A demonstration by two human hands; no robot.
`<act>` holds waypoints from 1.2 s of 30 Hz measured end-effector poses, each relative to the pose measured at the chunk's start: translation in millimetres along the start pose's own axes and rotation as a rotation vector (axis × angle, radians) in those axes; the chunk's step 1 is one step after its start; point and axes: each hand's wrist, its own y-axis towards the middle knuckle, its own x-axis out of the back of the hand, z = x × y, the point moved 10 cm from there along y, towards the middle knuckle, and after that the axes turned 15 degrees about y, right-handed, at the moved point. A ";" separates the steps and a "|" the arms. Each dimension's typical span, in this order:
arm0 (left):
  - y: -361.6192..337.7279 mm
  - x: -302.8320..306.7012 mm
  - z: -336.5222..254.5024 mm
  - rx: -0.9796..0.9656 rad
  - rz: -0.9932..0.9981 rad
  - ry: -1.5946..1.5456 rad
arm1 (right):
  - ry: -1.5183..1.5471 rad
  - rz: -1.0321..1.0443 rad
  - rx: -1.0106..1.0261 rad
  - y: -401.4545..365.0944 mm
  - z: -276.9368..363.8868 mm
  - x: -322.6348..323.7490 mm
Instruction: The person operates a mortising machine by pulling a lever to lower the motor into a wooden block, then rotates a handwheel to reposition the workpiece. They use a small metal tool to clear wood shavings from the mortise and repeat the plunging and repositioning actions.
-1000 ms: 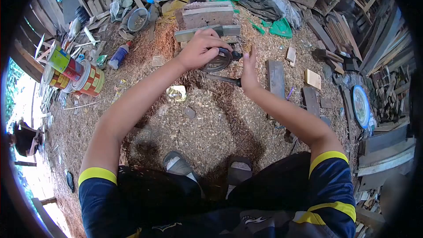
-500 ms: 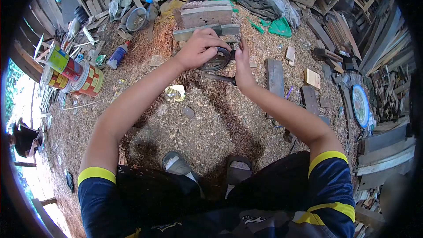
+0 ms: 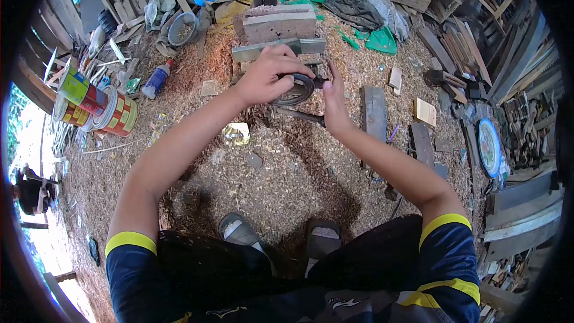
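A dark round wheel stands below a metal vise-like jaw fixed near a wooden block. My left hand is curled over the wheel's upper left rim, its fingers wrapped on it. On the wheel's right side is my right hand, upright with its palm toward the wheel and its thumb apart from the fingers. It touches the wheel's right side near a dark handle. Another dark rod runs below the wheel to the base of my right hand.
Paint cans and a blue bottle stand or lie at the left. A long grey plank, a pale wood block and a round tray are on the right. Wood shavings cover the ground.
The wheel shows more of its face, as my left hand has shifted slightly left. My right hand has moved slightly down and right, its fingers tilted more to the left.
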 end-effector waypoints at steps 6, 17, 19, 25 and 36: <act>3.2 1.9 0.3 0.005 -0.001 -0.027 | 0.059 0.001 0.038 0.7 -0.9 4.2; -6.6 7.1 5.1 0.022 -0.060 -0.004 | 0.016 0.074 0.014 1.8 -8.5 0.9; -13.4 26.6 4.9 0.020 -0.191 0.129 | 0.006 0.068 0.014 2.8 -9.6 1.5; -25.0 50.0 39.3 0.139 -0.264 0.481 | -0.032 0.053 -0.017 -0.1 -14.9 3.9; -23.0 63.4 86.0 0.291 -0.162 0.824 | -0.098 0.039 -0.065 -2.2 -18.3 5.0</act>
